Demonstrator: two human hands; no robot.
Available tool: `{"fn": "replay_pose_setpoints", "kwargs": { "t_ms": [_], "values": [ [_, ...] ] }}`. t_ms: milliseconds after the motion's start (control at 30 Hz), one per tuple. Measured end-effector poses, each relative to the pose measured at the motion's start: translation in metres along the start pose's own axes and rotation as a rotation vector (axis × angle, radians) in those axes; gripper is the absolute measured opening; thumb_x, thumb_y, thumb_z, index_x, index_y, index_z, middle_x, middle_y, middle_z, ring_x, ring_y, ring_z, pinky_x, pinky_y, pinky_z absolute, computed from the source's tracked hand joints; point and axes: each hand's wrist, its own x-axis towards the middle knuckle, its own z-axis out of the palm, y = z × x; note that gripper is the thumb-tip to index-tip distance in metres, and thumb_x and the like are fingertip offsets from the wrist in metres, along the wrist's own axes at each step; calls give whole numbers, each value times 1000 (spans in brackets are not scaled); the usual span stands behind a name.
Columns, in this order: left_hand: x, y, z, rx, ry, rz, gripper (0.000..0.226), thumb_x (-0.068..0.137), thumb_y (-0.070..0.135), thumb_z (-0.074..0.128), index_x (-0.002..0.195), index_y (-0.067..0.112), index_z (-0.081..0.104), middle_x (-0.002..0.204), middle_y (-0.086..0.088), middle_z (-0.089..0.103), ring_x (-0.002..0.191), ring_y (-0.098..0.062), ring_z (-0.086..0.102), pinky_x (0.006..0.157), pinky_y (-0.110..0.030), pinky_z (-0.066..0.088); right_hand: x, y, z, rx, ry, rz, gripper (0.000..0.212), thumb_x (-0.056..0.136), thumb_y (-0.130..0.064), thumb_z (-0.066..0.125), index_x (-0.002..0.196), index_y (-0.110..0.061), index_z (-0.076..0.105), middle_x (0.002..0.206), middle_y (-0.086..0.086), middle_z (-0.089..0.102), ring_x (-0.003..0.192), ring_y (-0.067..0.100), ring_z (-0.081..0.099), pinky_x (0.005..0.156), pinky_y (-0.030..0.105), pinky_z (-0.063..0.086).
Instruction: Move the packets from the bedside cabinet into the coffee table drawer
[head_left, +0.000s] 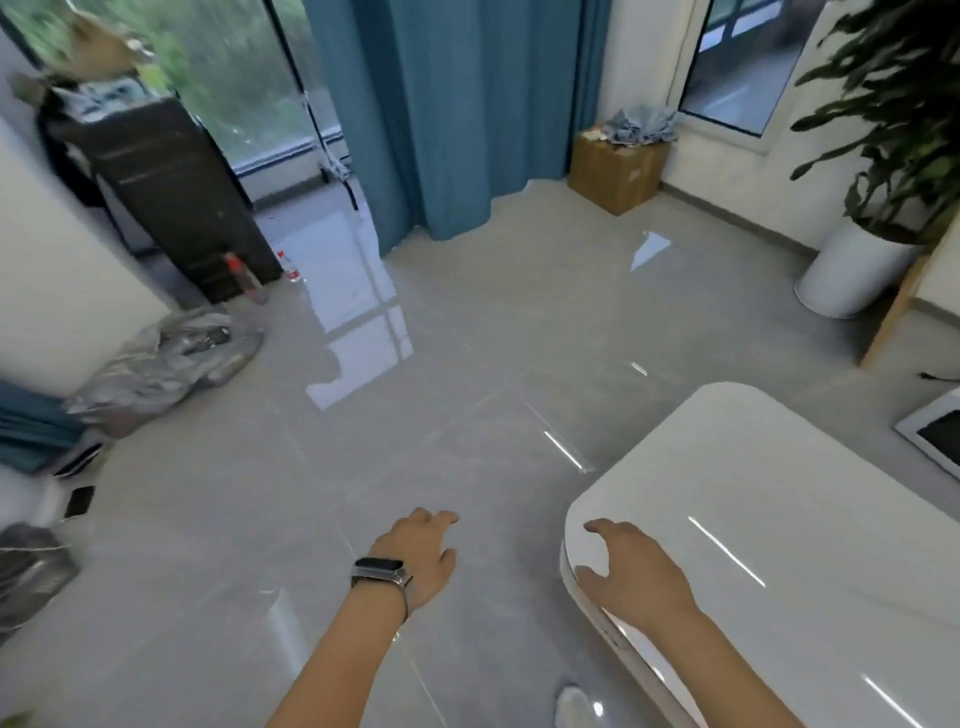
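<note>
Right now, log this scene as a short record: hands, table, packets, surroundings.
left hand: open, empty, over the floor, wristband on
right hand: open, empty, fingers at the corner of the white table
packets: none in view
drawer: not visible
left side: dark cabinet, two bottles at its foot, grey bag
far side: blue curtain, cardboard box, potted plant
</note>
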Motion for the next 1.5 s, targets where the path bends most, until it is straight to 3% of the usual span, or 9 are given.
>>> {"fn": "replay_pose_setpoints", "kwargs": {
  "t_ms": [200, 467, 833, 1067, 1500],
  "values": [
    [10, -64, -42, -107, 16, -238, 54, 98, 39, 40, 148, 29, 23, 150, -3, 28, 130, -24, 41, 103, -39, 42, 101, -76, -35, -185, -161, -194, 65, 86, -38, 59, 145, -25, 34, 145, 3, 36, 132, 22, 40, 103, 34, 42],
    [-62, -184, -57, -341, 170, -642, 58, 95, 38, 46, 148, 30, 25, 151, -3, 27, 132, -27, 39, 105, -42, 41, 168, -281, -15, -540, -272, -619, 68, 87, -40, 57, 147, -25, 27, 141, 5, 41, 129, 26, 42, 99, 34, 45],
    [-222, -389, -7, -689, 268, -1090, 60, 98, 36, 43, 151, 24, 18, 153, -7, 29, 135, -27, 37, 107, -38, 37, 101, -559, 175, -754, -461, -1110, 69, 89, -40, 54, 149, -27, 21, 148, 2, 34, 132, 24, 38, 101, 36, 43],
    [-290, -499, 8, -795, 284, -1199, 56, 97, 35, 43, 149, 22, 26, 148, -9, 35, 131, -28, 42, 104, -37, 40, 60, -683, 277, -770, -552, -1226, 63, 90, -36, 53, 146, -27, 28, 144, 1, 39, 128, 21, 42, 98, 33, 45],
    [-349, -724, 37, -1071, 474, -1384, 55, 96, 28, 45, 148, 25, 28, 144, -7, 36, 124, -27, 49, 102, -37, 42, 23, -934, 489, -947, -716, -1371, 60, 89, -33, 56, 144, -23, 33, 142, 3, 43, 128, 22, 43, 101, 34, 43]
  ]
}}
